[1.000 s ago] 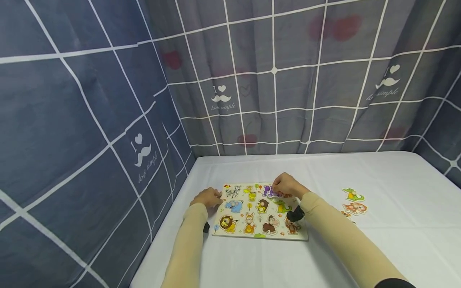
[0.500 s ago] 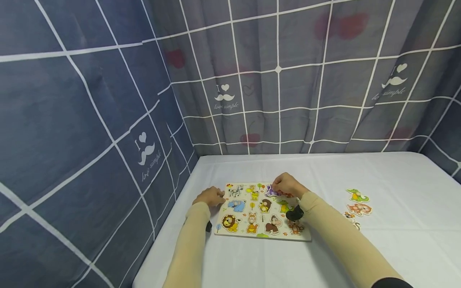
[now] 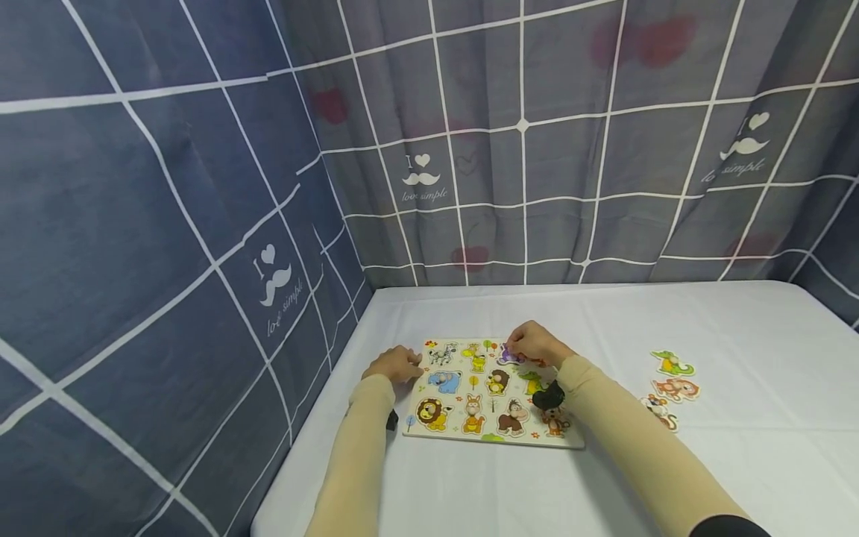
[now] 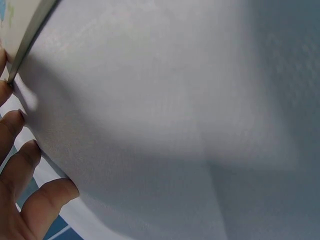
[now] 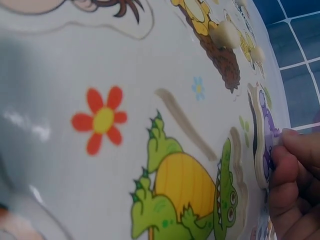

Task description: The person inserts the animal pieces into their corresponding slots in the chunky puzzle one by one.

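Note:
On the white table lies a wooden animal puzzle board [image 3: 483,406], printed with zebra, giraffe, elephant, lion and other figures. My right hand [image 3: 535,343] is at its far right part. There thumb and finger pinch a purple animal puzzle piece [image 5: 268,131], over or in its outline; how deep it sits I cannot tell. My left hand [image 3: 394,365] rests at the board's left edge, fingertips touching it, as the left wrist view also shows. Near the right hand is a green crocodile picture [image 5: 185,200] inside a recessed outline.
Right of the board lie loose puzzle pieces: a green crocodile [image 3: 673,363], an orange monkey-like animal [image 3: 676,388] and a spotted animal [image 3: 661,412] partly beside the right sleeve. Seated pieces carry round wooden knobs [image 5: 225,35]. A grey checked curtain [image 3: 470,186] borders the table behind and left.
The view has shifted slightly, so the board and loose pieces appear a little further right. Both hands stay at the board, the right one still pinching the purple piece.

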Motion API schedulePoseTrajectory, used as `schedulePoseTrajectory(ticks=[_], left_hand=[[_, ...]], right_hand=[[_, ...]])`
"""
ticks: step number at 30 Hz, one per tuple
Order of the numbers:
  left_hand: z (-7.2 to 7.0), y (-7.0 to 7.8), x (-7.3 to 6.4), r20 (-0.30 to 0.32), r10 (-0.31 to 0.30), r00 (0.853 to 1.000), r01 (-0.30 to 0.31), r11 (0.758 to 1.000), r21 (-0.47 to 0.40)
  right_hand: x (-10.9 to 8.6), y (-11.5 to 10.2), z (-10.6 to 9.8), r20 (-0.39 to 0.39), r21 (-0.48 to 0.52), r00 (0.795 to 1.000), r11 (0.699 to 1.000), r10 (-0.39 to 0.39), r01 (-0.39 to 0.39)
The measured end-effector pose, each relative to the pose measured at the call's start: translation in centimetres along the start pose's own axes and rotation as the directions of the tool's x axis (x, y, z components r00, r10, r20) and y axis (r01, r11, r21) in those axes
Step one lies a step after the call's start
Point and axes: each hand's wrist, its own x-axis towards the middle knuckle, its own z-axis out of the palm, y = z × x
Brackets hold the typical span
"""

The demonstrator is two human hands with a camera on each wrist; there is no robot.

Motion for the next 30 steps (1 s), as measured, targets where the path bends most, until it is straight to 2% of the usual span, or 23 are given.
schedulePoseTrajectory(ticks=[4, 8, 16, 25, 30], left_hand=[[-0.04, -0.02, -0.10, 0.005, 0.005, 1.000, -0.005, 1.000, 0.002], [-0.11, -0.02, -0.13, 0.010, 0.011, 1.000, -0.011, 1.000, 0.002], [-0.09, 0.09, 0.05, 0.007, -0.011, 1.000, 0.011, 1.000, -0.019], [-0.23, 0.12, 0.05, 0.011, -0.015, 1.000, 0.015, 1.000, -0.009], [-0.13, 0.04, 0.12, 0.014, -0.012, 1.000, 0.013, 1.000, -0.015]], right_hand=[[0.17, -0.05, 0.16, -0.005, 0.008, 1.000, 1.000, 0.009, -0.009], [0.35, 0.00, 0.27, -0.018, -0.004, 1.000, 1.000, -0.018, 0.018], [0.67, 0.17, 0.40, -0.029, -0.032, 0.999, 0.999, -0.037, 0.036], [0.79, 0.01, 0.40, -0.024, -0.029, 1.000, 1.000, 0.004, -0.004], [0.80, 0.09, 0.54, -0.031, -0.040, 0.999, 0.999, -0.013, 0.011]])
